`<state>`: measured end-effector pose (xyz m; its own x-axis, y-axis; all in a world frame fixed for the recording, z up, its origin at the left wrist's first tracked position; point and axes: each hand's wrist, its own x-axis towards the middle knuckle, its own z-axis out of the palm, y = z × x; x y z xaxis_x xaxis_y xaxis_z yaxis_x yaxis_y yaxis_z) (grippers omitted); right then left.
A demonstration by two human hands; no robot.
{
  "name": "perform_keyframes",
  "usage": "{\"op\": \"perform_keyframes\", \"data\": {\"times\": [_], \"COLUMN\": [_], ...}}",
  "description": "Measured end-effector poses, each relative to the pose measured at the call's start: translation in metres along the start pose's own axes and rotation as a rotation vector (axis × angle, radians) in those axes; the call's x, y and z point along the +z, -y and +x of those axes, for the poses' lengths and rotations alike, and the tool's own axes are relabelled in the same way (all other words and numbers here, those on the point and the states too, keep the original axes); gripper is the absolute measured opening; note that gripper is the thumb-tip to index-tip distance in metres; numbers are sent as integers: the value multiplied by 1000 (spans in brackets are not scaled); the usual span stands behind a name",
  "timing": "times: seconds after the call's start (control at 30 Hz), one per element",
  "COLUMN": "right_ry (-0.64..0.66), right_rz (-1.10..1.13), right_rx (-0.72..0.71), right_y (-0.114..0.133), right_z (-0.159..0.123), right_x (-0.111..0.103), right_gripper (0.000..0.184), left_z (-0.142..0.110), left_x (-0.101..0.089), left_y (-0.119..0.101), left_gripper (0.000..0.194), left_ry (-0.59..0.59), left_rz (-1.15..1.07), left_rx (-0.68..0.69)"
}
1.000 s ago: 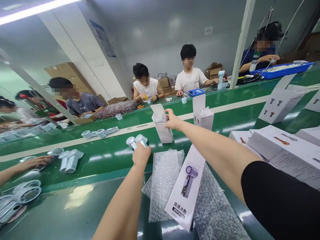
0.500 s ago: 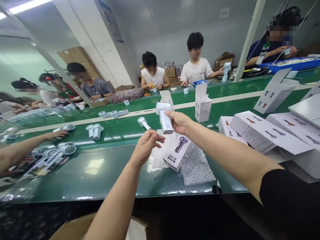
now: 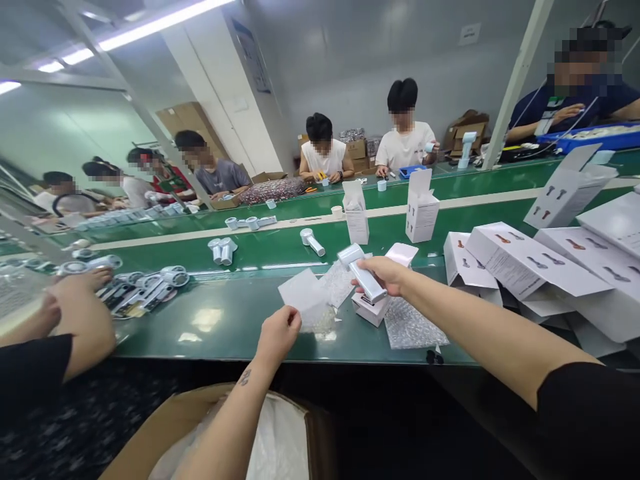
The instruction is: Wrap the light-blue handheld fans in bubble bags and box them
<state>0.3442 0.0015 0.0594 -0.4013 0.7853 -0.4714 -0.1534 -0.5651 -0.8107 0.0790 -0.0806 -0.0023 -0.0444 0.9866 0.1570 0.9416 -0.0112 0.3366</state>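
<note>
My right hand [image 3: 383, 275] is closed around the handle of a pale blue handheld fan [image 3: 369, 281], held tilted above the table with its head up and to the left. Fingers pinched, my left hand [image 3: 280, 333] meets the edge of a translucent plastic sheet [image 3: 303, 292]. Partly hidden under the fan, a white printed box [image 3: 371, 311] lies on the table; a pale flap [image 3: 401, 253] shows behind my right hand. Bubble wrap [image 3: 416, 325] lies to the right of the box, and another piece [image 3: 339, 283] lies left of the fan.
Another fan [image 3: 313, 241] lies on the green conveyor [image 3: 280, 257]. Two upright boxes [image 3: 423, 212] stand beyond it, and more boxes [image 3: 530, 260] pile up at right. A neighbour's arm [image 3: 83, 310] reaches to fans [image 3: 150, 287] at left. Below is an open carton [image 3: 145, 433].
My right hand has brought the fan lower and to the right, over the box. My left hand has moved down and left, its fingers now pinched at the translucent sheet. The view has shifted.
</note>
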Motion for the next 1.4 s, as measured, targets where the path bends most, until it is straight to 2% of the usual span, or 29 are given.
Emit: {"op": "perform_keyframes", "data": {"times": [0.07, 0.13, 0.2, 0.27, 0.33, 0.47, 0.53, 0.6, 0.67, 0.73, 0.77, 0.83, 0.97, 1.1, 1.17, 1.27, 1.33, 1.4], "right_ry": [126, 334, 529, 624, 616, 537, 533, 525, 487, 439, 419, 394, 279, 148, 120, 123, 123, 108], "right_rz": [46, 101, 113, 98, 82, -58, -129, -130, -77, -26, -9, 12, 50, 70, 108, 174, 207, 211], "right_rx": [-2, 41, 115, 175, 192, 156, 128, 90, 50, 30, 30, 39, 30, 27, 23, 12, 11, -23], "right_y": [-8, -23, -40, -54, -64, -74, -78, -80, -82, -83, -84, -87, -97, -108, -111, -113, -114, -113], "right_z": [-17, -32, -40, -39, -33, -27, -30, -35, -40, -44, -46, -50, -57, -62, -62, -62, -61, -61], "right_x": [6, 17, 28, 37, 39, 36, 36, 37, 37, 36, 36, 35, 36, 38, 40, 41, 42, 43], "right_gripper": [20, 25, 34, 46, 52, 45, 43, 41, 41, 42, 43, 44, 47, 45, 42, 39, 37, 34], "left_z": [-8, -18, -28, -38, -45, -52, -55, -61, -69, -76, -79, -85, -93, -90, -85, -79, -81, -89], "left_x": [-7, -12, -16, -19, -20, -16, -14, -15, -17, -16, -15, -9, 14, 36, 41, 41, 41, 42], "left_y": [-2, -11, -21, -29, -32, -35, -38, -41, -42, -39, -38, -37, -38, -40, -43, -52, -61, -71], "left_gripper": [24, 25, 22, 18, 17, 23, 24, 19, 9, 10, 14, 22, 20, 10, 9, 9, 9, 7], "left_ry": [-91, -153, -185, -197, -211, -330, -412, -480, -544, -585, -592, -605, -668, -665, -617, -482, -445, -469], "left_rz": [-62, -185, -312, -409, -518, -814, -860, -727, -501, -313, -252, -191, -134, -66, -168, -540, -721, -736], "left_rx": [-97, -109, -33, 64, 61, -193, -220, -71, 216, 481, 560, 610, 526, 319, 141, -114, -199, -190]}}
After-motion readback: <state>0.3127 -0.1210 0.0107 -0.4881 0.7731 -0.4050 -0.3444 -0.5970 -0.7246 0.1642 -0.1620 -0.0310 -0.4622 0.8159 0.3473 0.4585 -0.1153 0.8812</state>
